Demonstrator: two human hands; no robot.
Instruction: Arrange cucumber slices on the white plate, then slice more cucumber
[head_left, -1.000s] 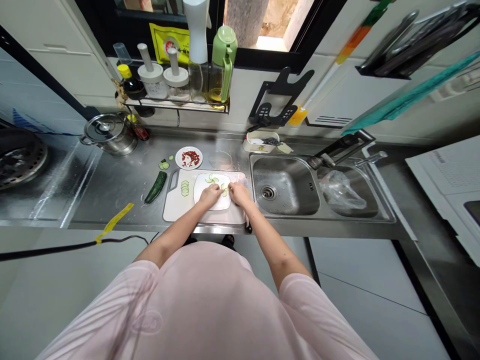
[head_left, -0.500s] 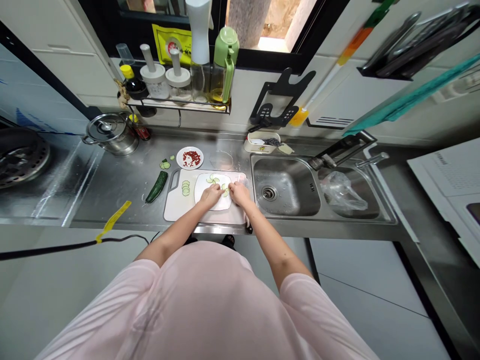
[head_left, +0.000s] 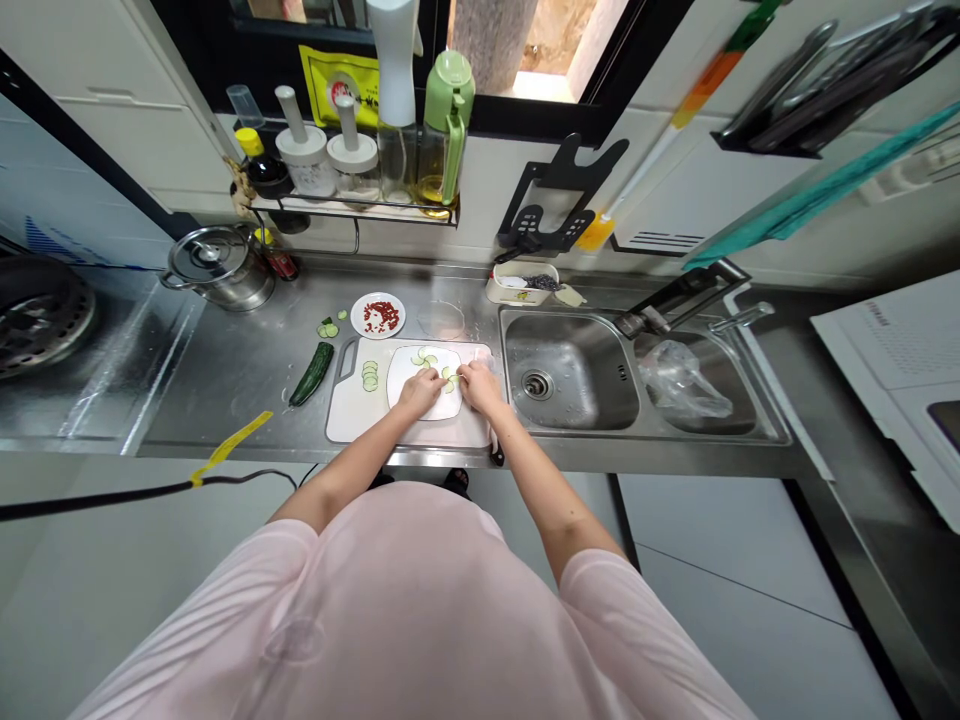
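Over a white square plate (head_left: 400, 372) on the pale cutting board (head_left: 346, 418), my two hands work close together. My left hand (head_left: 421, 391) rests at the plate's middle with its fingers pinched; what they hold is hidden. From the right edge, my right hand (head_left: 480, 386) pinches at a thin cucumber slice (head_left: 451, 377) lying between the hands. Other cut slices form a curved pattern (head_left: 424, 357) toward the plate's far side. A short row of cucumber slices (head_left: 370, 376) lies on the board to the left. The knife's dark handle (head_left: 497, 453) juts past the board's near right corner.
Left of the board lie a cucumber (head_left: 311, 374) and a few cut pieces (head_left: 327, 328). Behind it stands a small plate of red bits (head_left: 379, 316). A double sink (head_left: 574, 375) is to the right, a lidded pot (head_left: 217, 268) far left, a seasoning rack (head_left: 356, 208) above.
The view has shifted very slightly. Both hands stay in nearly the same place over the plate, with only small finger movement around the slices.
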